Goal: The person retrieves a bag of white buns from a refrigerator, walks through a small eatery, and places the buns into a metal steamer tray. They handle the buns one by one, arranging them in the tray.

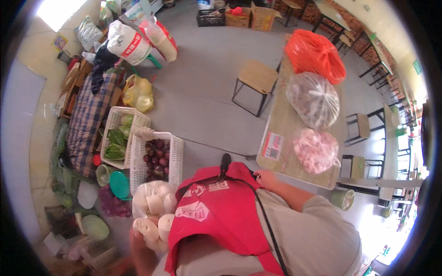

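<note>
My left hand [138, 232], low at the left, is shut on a clear plastic bag of pale, cylinder-like pieces [157, 201]; they look like peeled root vegetable. It rests against the left side of my red apron [221, 214]. My right hand [265, 178] is at the apron's right edge, beside the near end of a wooden table [276, 120]. Its fingers are bent near something small and black, and I cannot tell whether they grip it. Just beyond the clear bag stands a white plastic basket of dark purple-red round vegetables [157, 160].
Another white basket with leafy greens [117, 141] and a teal tub [119, 185] stand at the left. A red bag [314, 55], a clear tied bag [312, 100] and a bag of pink pieces [316, 150] lie on the table. A stool [257, 76] stands beside it.
</note>
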The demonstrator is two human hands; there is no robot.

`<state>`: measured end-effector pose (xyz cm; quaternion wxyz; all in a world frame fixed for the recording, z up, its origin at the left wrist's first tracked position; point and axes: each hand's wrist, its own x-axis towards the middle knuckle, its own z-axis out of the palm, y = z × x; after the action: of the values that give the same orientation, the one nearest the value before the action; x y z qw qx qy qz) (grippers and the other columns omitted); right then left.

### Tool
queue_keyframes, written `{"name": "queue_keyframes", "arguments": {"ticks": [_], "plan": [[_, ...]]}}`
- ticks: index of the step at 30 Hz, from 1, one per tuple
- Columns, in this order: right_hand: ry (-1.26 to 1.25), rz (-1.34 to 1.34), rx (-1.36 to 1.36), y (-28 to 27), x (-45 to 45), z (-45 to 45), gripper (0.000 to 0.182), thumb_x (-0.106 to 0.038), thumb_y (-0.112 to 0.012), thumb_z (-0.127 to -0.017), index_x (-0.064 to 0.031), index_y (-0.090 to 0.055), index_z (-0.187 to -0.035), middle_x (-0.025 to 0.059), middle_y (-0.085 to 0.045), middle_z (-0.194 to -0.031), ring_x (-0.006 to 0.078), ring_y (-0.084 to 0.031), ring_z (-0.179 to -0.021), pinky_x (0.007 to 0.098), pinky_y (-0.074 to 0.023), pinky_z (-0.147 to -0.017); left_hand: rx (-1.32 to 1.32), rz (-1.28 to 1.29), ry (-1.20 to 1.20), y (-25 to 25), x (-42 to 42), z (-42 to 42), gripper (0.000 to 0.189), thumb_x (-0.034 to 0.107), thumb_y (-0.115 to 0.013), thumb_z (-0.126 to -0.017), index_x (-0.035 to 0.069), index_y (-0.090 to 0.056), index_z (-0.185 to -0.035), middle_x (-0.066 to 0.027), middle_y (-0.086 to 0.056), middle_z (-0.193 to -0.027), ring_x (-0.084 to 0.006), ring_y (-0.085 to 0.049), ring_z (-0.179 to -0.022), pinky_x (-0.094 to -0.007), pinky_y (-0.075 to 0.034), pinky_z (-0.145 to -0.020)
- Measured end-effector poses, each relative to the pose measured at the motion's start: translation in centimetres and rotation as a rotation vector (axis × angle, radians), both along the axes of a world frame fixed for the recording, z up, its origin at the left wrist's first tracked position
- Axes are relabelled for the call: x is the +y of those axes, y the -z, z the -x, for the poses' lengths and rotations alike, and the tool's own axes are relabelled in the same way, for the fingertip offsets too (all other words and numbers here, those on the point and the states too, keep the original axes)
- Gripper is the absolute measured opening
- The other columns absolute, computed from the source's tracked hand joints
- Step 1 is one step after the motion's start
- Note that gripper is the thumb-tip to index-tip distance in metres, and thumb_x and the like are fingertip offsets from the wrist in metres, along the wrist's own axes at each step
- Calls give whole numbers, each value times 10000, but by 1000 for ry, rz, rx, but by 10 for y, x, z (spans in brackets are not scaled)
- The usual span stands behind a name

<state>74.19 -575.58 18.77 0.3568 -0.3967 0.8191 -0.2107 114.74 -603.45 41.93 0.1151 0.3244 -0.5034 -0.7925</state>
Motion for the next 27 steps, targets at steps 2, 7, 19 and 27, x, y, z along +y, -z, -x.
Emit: {"name": "queue_keyframes", "arguments": {"ticks": [2, 7, 19, 27], "plan": [[-9, 9, -18, -30, -52, 31, 291, -171, -603, -790, -56, -665, -1050, 187, -665, -999, 348, -635, -951, 403, -513, -851, 6, 15, 13, -13, -43, 32, 931, 713, -690, -667, -118, -584, -1072, -179, -662, -986, -255, -656, -865, -375, -539, -731], [-92, 23, 60, -80, -172, 110, 307, -206, -598, -811, -57, -655, -1074, 178, -661, -1023, 327, -637, -953, 416, -504, -859, 8, 13, 56, -39, -131, 102, 939, 716, -693, -661, -121, -585, -1071, -177, -661, -984, -253, -656, -862, -371, -539, -726], [48, -111, 159, -34, -355, 287, 286, -253, -573, -821, -47, -662, -998, 199, -656, -1004, 352, -634, -904, 444, -505, -802, 118, -130, 136, 30, -411, 304, 838, 586, -770, -666, -132, -594, -1059, -186, -659, -989, -251, -660, -849, -337, -539, -722], [-38, -503, 270, 33, -324, 361, 206, -255, -567, -788, -93, -694, -799, 172, -676, -863, 386, -636, -781, 491, -514, -702, 204, -277, 440, -15, -592, 467, 683, 458, -775, -706, -85, -611, -1086, -150, -674, -992, -239, -654, -872, -350, -520, -776]]}}
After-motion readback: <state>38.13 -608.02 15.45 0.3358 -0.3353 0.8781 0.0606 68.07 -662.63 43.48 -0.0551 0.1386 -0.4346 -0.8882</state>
